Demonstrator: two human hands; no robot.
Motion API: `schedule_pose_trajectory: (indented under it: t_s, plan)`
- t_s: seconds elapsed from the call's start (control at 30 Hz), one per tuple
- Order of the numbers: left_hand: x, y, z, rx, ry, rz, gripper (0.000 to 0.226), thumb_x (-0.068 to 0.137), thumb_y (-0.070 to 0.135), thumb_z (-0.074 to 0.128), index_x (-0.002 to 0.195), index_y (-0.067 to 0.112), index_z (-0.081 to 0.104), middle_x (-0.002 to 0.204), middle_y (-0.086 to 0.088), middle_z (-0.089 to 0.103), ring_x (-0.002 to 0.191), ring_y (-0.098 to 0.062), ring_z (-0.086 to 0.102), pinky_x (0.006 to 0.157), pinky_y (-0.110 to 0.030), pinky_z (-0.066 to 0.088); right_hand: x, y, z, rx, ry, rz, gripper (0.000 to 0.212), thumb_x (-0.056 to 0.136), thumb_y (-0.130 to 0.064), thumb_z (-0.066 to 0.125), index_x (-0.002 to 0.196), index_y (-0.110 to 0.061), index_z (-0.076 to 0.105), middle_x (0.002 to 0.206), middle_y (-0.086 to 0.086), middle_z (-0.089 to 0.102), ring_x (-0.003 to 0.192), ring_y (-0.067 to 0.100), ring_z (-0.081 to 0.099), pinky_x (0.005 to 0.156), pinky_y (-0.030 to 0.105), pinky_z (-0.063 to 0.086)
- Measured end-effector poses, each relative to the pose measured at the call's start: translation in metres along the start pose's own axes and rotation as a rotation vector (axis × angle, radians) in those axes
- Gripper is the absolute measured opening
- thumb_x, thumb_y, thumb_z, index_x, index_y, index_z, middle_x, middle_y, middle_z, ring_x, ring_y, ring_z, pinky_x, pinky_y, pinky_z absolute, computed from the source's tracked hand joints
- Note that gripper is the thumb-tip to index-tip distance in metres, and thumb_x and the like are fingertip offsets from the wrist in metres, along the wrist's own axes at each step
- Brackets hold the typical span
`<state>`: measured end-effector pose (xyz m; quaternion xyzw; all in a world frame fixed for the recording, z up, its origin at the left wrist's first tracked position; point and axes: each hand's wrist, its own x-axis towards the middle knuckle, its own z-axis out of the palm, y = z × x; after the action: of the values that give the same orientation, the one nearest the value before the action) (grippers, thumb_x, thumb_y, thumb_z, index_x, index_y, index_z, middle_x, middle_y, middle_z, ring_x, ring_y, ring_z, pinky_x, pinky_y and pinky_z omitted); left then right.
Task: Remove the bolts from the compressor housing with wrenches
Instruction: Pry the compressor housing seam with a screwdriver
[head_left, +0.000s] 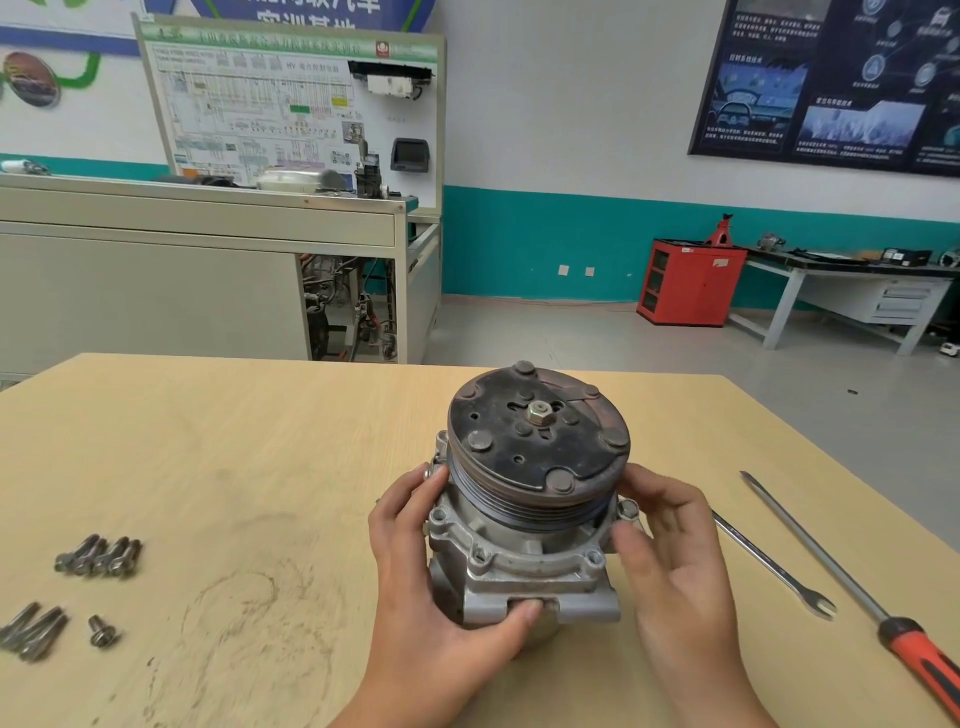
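Left hand (431, 566) and right hand (670, 561) grip the grey cast-metal compressor housing (519, 566) by its flanks; it is likely heavy and rigid, and best held there.

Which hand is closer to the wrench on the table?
Right. The right hand, on the compressor, lies just beside the wrench; the left hand grips the compressor's opposite side.

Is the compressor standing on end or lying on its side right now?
Standing on end: the compressor has its pulley face up, left hand and right hand gripping its sides.
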<state>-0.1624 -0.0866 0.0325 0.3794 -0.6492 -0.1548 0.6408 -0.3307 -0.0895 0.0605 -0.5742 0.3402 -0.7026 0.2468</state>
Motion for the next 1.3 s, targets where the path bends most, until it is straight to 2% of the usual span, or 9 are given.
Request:
schedule_pose_trajectory:
  t_s: [0.1, 0.27, 0.4, 0.53, 0.73, 0.9, 1.07, 1.2, 1.3]
  plan:
    - [0.0, 0.0, 0.0, -0.006, 0.0, 0.001, 0.097, 0.052, 0.046, 0.079, 0.137, 0.052, 0.033, 0.14, 0.01, 0.031, 0.139, -0.019, 0.031, 0.109, -0.038, 0.035, 0.0, 0.001, -0.001, -0.169, -0.007, -0.075, 0.025, 0.081, -0.024, 0.061, 0.093, -0.046, 0.06, 0.11, -0.021, 0.06, 0.103, 0.01, 0.057, 0.073, 0.037, 0.047]
    - [0.001, 0.001, 0.0, -0.031, 0.0, -0.007, 0.096, 0.053, 0.044, 0.081, 0.136, 0.053, 0.034, 0.14, 0.011, 0.031, 0.138, -0.022, 0.034, 0.106, -0.056, 0.039, -0.001, -0.005, 0.0, -0.188, 0.0, -0.111, 0.02, 0.084, -0.031, 0.054, 0.098, -0.045, 0.059, 0.092, -0.019, 0.058, 0.084, 0.005, 0.054, 0.073, 0.017, 0.043]
    - [0.0, 0.0, 0.0, -0.052, -0.003, -0.024, 0.096, 0.053, 0.045, 0.082, 0.137, 0.051, 0.035, 0.14, 0.011, 0.03, 0.136, -0.025, 0.036, 0.104, -0.057, 0.04, 0.003, -0.005, -0.002, -0.04, 0.093, 0.024, 0.037, 0.07, 0.003, 0.075, 0.085, -0.028, 0.062, 0.079, -0.01, 0.064, 0.075, 0.01, 0.055, 0.069, 0.016, 0.044]
    - [0.0, -0.001, -0.001, -0.043, -0.006, -0.017, 0.096, 0.054, 0.045, 0.082, 0.137, 0.051, 0.034, 0.141, 0.012, 0.031, 0.136, -0.024, 0.035, 0.103, -0.058, 0.04, 0.002, -0.016, -0.007, -0.084, 0.024, 0.013, 0.023, 0.078, -0.017, 0.069, 0.088, -0.037, 0.067, 0.089, -0.012, 0.069, 0.082, 0.012, 0.061, 0.071, 0.014, 0.047]
    - [-0.001, 0.0, -0.002, -0.046, -0.016, -0.004, 0.096, 0.054, 0.047, 0.081, 0.136, 0.055, 0.032, 0.139, 0.018, 0.03, 0.138, -0.015, 0.032, 0.111, -0.042, 0.036, 0.011, -0.032, -0.013, -0.237, -0.033, 0.031, 0.025, 0.067, -0.017, 0.073, 0.08, -0.038, 0.069, 0.078, -0.013, 0.07, 0.062, 0.001, 0.054, 0.056, 0.016, 0.04]
    - [-0.001, 0.002, -0.003, -0.048, -0.024, -0.005, 0.094, 0.054, 0.045, 0.079, 0.134, 0.058, 0.031, 0.137, 0.021, 0.029, 0.137, -0.005, 0.029, 0.109, -0.014, 0.028, 0.014, -0.037, -0.022, -0.266, -0.076, 0.093, 0.024, 0.077, -0.006, 0.07, 0.082, -0.029, 0.067, 0.087, -0.016, 0.069, 0.071, 0.0, 0.059, 0.062, 0.014, 0.044]
    - [-0.001, 0.002, -0.004, -0.044, -0.027, -0.001, 0.094, 0.054, 0.045, 0.078, 0.134, 0.058, 0.031, 0.137, 0.021, 0.029, 0.137, -0.005, 0.029, 0.109, -0.013, 0.028, 0.013, -0.038, -0.02, -0.36, -0.123, 0.091, 0.024, 0.075, -0.004, 0.072, 0.078, -0.027, 0.067, 0.077, -0.01, 0.066, 0.046, 0.007, 0.04, 0.048, 0.017, 0.032]
    - [-0.002, 0.003, -0.005, -0.053, -0.036, -0.019, 0.094, 0.053, 0.045, 0.079, 0.133, 0.059, 0.031, 0.138, 0.018, 0.029, 0.138, -0.006, 0.028, 0.11, -0.016, 0.028, 0.011, -0.039, -0.023, -0.269, -0.099, 0.105, 0.028, 0.078, -0.001, 0.068, 0.087, -0.027, 0.067, 0.084, -0.009, 0.069, 0.071, 0.012, 0.058, 0.059, 0.022, 0.043]
    - [-0.001, 0.002, -0.004, -0.051, -0.031, -0.012, 0.094, 0.054, 0.045, 0.079, 0.134, 0.058, 0.032, 0.138, 0.016, 0.03, 0.138, -0.007, 0.029, 0.111, -0.019, 0.029, 0.011, -0.037, -0.017, -0.352, -0.058, 0.085, 0.027, 0.07, -0.006, 0.076, 0.075, -0.03, 0.065, 0.078, -0.008, 0.067, 0.062, 0.019, 0.051, 0.052, 0.029, 0.038]
